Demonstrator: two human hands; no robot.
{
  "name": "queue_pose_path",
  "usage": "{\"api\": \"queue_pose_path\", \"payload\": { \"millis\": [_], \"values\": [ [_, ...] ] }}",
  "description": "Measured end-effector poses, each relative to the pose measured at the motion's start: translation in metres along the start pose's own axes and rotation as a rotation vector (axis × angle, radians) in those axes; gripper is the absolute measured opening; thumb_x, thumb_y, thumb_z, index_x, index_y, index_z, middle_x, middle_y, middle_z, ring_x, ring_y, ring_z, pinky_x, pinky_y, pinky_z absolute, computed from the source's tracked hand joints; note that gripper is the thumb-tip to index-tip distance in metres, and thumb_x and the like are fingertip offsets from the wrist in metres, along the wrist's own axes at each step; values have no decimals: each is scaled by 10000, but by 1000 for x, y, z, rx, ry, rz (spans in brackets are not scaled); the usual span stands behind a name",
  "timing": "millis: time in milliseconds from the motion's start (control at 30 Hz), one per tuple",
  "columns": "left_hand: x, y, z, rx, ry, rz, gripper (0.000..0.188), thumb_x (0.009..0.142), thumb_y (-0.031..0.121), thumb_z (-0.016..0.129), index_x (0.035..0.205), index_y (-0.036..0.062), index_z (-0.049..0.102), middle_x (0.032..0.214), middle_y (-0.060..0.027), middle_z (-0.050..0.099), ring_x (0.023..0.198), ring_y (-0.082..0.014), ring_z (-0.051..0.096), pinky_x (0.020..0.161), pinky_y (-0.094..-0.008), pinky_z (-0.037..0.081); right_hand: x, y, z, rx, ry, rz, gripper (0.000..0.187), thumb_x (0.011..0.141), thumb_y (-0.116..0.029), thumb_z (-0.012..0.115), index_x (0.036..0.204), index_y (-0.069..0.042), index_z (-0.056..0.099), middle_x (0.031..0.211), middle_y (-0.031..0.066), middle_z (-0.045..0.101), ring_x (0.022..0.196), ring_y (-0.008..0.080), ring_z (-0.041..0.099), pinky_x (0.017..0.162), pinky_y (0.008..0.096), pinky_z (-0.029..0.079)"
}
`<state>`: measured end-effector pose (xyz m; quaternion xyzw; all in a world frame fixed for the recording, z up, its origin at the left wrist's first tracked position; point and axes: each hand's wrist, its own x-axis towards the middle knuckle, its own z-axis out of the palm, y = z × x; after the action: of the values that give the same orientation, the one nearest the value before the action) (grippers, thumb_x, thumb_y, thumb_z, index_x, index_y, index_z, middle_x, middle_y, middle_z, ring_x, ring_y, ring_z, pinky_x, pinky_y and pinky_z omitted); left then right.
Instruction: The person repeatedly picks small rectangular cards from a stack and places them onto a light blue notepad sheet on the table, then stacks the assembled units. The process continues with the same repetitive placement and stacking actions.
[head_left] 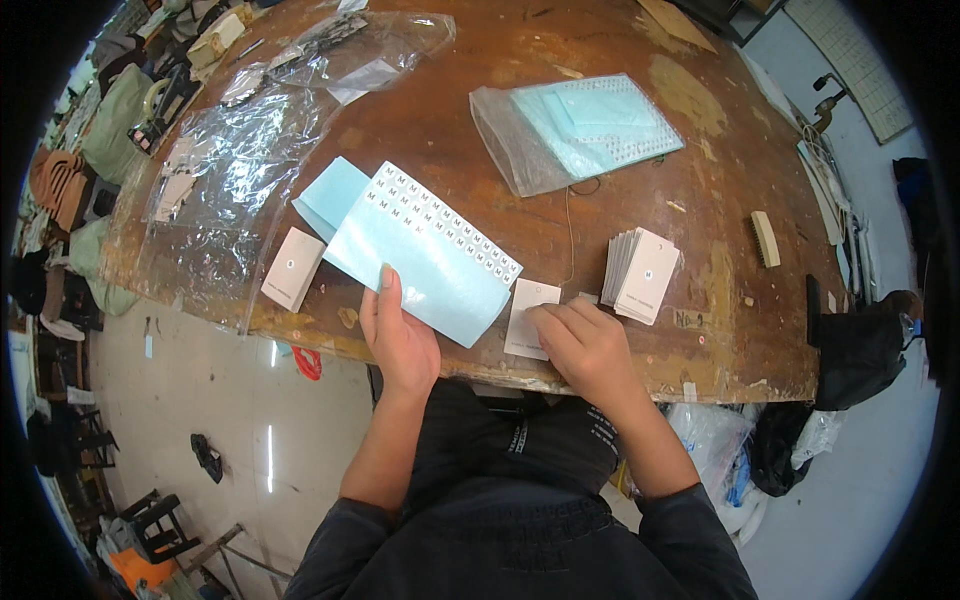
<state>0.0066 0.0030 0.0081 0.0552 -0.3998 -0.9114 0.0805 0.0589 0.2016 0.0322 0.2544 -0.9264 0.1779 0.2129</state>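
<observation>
My left hand (398, 335) grips a light blue sheet of round white stickers (430, 260), thumb on top and fingers underneath. Bare blue backing shows on its lower part, and a folded blue piece (328, 195) sticks out behind its left end. Near the table's front edge, my right hand (585, 345) is closed, its fingertips pressed together on a pale pink hang tag (522, 320). Anything pinched there is hidden. To its right stands a fanned stack of hang tags (645, 280), the top one bearing a round sticker. Another tag stack (293, 270) lies left of the sheet.
A clear bag with more blue sticker sheets (590, 125) lies farther back on the worn wooden table (420, 120). Crumpled clear plastic (240, 150) covers the left side. A small wooden brush (765, 238) is at the right. A tape dispenser (160, 105) sits far left.
</observation>
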Motion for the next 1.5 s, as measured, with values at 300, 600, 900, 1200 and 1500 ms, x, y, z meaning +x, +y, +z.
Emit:
{"api": "queue_pose_path", "payload": {
  "millis": [300, 600, 900, 1200, 1500],
  "values": [
    [-1, 1, -2, 27, -31, 4, 403, 1062, 232, 500, 1354, -47, 507, 1317, -123, 577, 1213, -183, 531, 1045, -358, 406, -9, -5, -1, -37, -93, 21, 305, 786, -180, 705, 1057, -55, 645, 1089, 76, 676, 759, 242, 668, 635, 340, 557],
    [-1, 0, -1, 36, -25, -24, 386, 1063, 223, 489, 1332, -53, 514, 1298, -124, 580, 1187, -178, 540, 1027, -354, 419, -7, -7, -9, -27, -275, 254, 575, 827, -453, 761, 1277, -119, 631, 1424, 165, 533, 799, 320, 716, 651, 386, 579],
    [-1, 1, -1, 21, -35, -20, 375, 1063, 228, 495, 1316, -47, 523, 1277, -118, 583, 1169, -176, 543, 1013, -352, 426, -8, -1, -3, -86, -269, 129, 499, 863, -437, 720, 1242, -124, 631, 1375, 203, 523, 764, 272, 715, 595, 362, 580],
    [-1, 1, -1, 29, -7, -32, 378, 1061, 234, 504, 1315, -44, 526, 1277, -117, 582, 1169, -178, 544, 1013, -353, 428, -13, -3, 4, -155, -191, 64, 460, 878, -422, 710, 1204, -100, 673, 1357, 242, 533, 734, 251, 708, 577, 329, 575],
    [-1, 1, -5, 16, -44, -13, 387, 1059, 239, 507, 1321, -45, 518, 1283, -122, 583, 1178, -184, 546, 1014, -356, 430, -19, 0, 5, -200, -221, -84, 370, 854, -186, 685, 1199, -62, 635, 1213, 218, 643, 692, 249, 696, 559, 328, 558]
  ]
}}
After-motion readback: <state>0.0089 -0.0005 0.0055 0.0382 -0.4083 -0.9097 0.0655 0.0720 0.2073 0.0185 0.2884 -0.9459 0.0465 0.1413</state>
